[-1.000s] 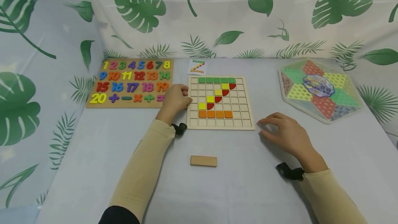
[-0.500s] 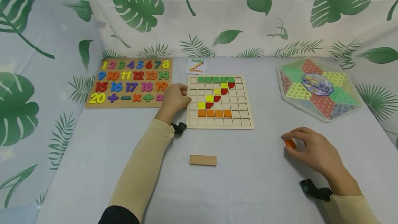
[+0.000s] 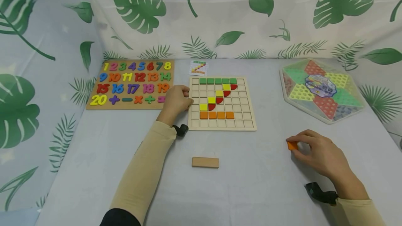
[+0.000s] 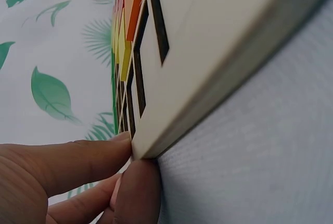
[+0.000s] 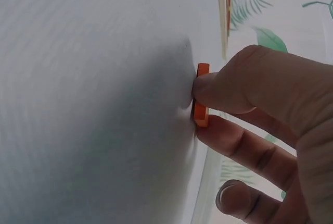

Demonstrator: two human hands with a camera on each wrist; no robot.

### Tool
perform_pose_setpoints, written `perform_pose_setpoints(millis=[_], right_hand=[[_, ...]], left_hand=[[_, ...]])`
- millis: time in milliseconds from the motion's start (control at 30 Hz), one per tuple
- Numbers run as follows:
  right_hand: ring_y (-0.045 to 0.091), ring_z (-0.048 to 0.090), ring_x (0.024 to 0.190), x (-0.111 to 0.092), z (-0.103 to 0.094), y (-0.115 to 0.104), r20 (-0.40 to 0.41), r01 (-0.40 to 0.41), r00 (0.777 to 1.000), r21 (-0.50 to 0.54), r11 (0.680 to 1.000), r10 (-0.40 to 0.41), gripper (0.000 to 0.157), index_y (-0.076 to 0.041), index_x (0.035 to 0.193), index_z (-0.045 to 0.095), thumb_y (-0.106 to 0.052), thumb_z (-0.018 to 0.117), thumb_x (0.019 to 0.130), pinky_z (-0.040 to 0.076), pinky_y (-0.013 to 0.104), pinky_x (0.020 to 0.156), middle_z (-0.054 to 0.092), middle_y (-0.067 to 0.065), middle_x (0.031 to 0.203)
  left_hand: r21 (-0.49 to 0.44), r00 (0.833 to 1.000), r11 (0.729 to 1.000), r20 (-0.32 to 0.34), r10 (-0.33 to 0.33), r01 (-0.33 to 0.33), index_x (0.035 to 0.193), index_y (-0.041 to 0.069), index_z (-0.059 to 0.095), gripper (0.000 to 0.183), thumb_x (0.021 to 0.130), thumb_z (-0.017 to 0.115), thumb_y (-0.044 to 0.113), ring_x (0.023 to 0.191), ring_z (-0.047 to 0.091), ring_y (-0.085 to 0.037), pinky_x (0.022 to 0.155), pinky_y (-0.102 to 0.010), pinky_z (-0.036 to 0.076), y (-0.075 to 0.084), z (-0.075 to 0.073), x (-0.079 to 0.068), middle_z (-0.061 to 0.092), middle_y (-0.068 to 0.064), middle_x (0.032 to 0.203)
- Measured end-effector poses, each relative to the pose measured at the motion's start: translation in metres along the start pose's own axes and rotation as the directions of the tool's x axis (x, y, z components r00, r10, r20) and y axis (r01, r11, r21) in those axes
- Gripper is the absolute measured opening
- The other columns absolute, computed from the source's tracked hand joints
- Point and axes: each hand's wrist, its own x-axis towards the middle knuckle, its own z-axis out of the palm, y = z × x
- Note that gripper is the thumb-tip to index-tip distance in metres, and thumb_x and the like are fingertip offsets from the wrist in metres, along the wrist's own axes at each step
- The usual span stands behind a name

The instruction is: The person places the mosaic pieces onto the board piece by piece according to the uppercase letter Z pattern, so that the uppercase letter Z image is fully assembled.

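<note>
A wooden grid board (image 3: 222, 126) lies on the table, with green, yellow and orange square tiles and red quarter-round tiles set in a Z-like pattern. My left hand (image 3: 176, 101) holds the board's left edge; in the left wrist view, the thumb and a finger pinch the pale rim (image 4: 218, 52) at a corner. Off to the right of the board, my right hand (image 3: 325, 158) pinches an orange tile (image 3: 292, 145) between thumb and fingers. The right wrist view shows that orange tile (image 5: 202, 114) edge-on, close over the white cloth, with the other fingers loosely bent.
A number puzzle board (image 3: 125, 106) lies behind the left hand. A small pattern card (image 3: 198, 68) sits behind the grid. At back right is a hexagonal peg-hole game board (image 3: 321, 86). A plain wooden strip (image 3: 205, 162) lies in front of the grid.
My right hand has moved from beside the grid's right edge to the right and nearer me, and it has taken hold of the orange tile. The left hand has stayed at the board.
</note>
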Motion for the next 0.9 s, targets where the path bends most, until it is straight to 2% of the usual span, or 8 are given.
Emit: perform_pose_setpoints(millis=[233, 333, 433, 633, 900], right_hand=[[0.029, 0.069, 0.093, 0.010, 0.003, -0.005, -0.038, 0.031, 0.999, 0.012, 0.999, -0.030, 0.032, -0.022, 0.105, 0.081, -0.015, 0.089, 0.075, 0.050, 0.035, 0.063, 0.073, 0.003, 0.104], [0.026, 0.068, 0.091, 0.019, 0.005, -0.012, -0.048, 0.045, 0.998, 0.023, 0.999, -0.044, 0.029, -0.021, 0.104, 0.081, -0.016, 0.088, 0.077, 0.049, 0.033, 0.061, 0.073, 0.001, 0.102], [0.025, 0.068, 0.090, 0.031, 0.008, -0.022, -0.052, 0.068, 0.996, 0.031, 0.997, -0.066, 0.025, -0.021, 0.103, 0.081, -0.017, 0.087, 0.079, 0.048, 0.033, 0.060, 0.073, 0.000, 0.100], [0.022, 0.067, 0.088, 0.062, 0.017, -0.044, -0.038, 0.130, 0.991, 0.052, 0.990, -0.128, 0.021, -0.016, 0.104, 0.081, -0.018, 0.085, 0.083, 0.054, 0.039, 0.066, 0.073, 0.001, 0.099], [0.024, 0.066, 0.091, 0.101, 0.028, -0.072, 0.009, 0.164, 0.986, 0.048, 0.985, -0.165, 0.024, -0.012, 0.109, 0.079, -0.023, 0.081, 0.088, 0.059, 0.047, 0.075, 0.072, 0.005, 0.105]], left_hand=[[0.000, 1.000, 1.000, -0.002, -0.008, 0.008, 0.136, 0.004, 0.065, 0.047, 0.091, 0.076, 0.011, 0.094, 0.060, -0.020, 0.083, -0.032, 0.054, 0.000, 0.000, 0.000, 0.066, -0.008, 0.113], [-0.002, 1.000, 1.000, -0.007, -0.004, 0.004, 0.135, 0.003, 0.066, 0.046, 0.091, 0.076, 0.010, 0.094, 0.060, -0.020, 0.084, -0.033, 0.054, 0.000, -0.001, 0.000, 0.066, -0.009, 0.113], [-0.001, 1.000, 1.000, -0.004, -0.006, 0.006, 0.135, 0.003, 0.066, 0.047, 0.091, 0.077, 0.010, 0.095, 0.060, -0.020, 0.084, -0.033, 0.054, -0.001, -0.001, 0.000, 0.066, -0.009, 0.113], [0.000, 1.000, 1.000, 0.003, -0.023, 0.023, 0.136, 0.005, 0.065, 0.047, 0.091, 0.077, 0.011, 0.093, 0.061, -0.020, 0.079, -0.030, 0.055, -0.002, -0.001, 0.000, 0.066, -0.008, 0.114], [-0.013, 1.000, 1.000, 0.003, -0.022, 0.022, 0.135, 0.005, 0.066, 0.047, 0.091, 0.078, 0.011, 0.095, 0.059, -0.019, 0.075, -0.027, 0.053, 0.000, 0.000, 0.001, 0.066, -0.008, 0.115]])
